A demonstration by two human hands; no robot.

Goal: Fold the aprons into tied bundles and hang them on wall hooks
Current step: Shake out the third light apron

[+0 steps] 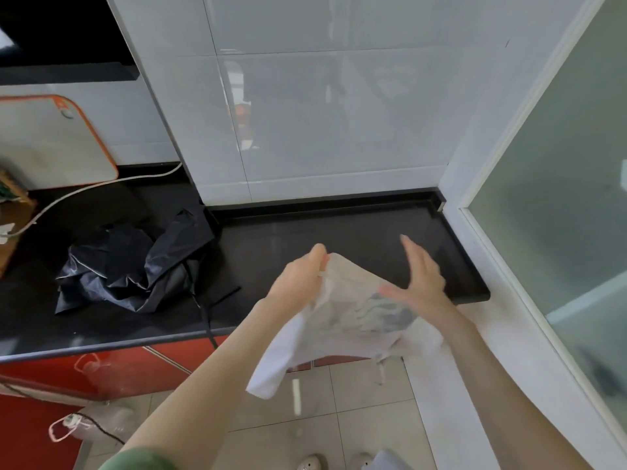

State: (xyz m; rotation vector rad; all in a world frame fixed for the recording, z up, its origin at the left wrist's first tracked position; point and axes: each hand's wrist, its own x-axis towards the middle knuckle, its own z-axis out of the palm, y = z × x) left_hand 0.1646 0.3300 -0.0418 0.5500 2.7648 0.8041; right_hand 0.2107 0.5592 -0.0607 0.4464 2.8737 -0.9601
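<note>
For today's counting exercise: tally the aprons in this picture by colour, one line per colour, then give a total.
Black apron, crumpled on the countertop: 1
White apron, held up by the left hand: 1
Total: 2

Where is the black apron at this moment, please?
In the head view, the black apron lies crumpled on the left part of the dark counter, left of the white apron gripped by the left hand.

right hand point(420, 283) blurred, white apron point(342, 310) print unreadable, cutting board point(51, 140) cut off at left edge
</note>
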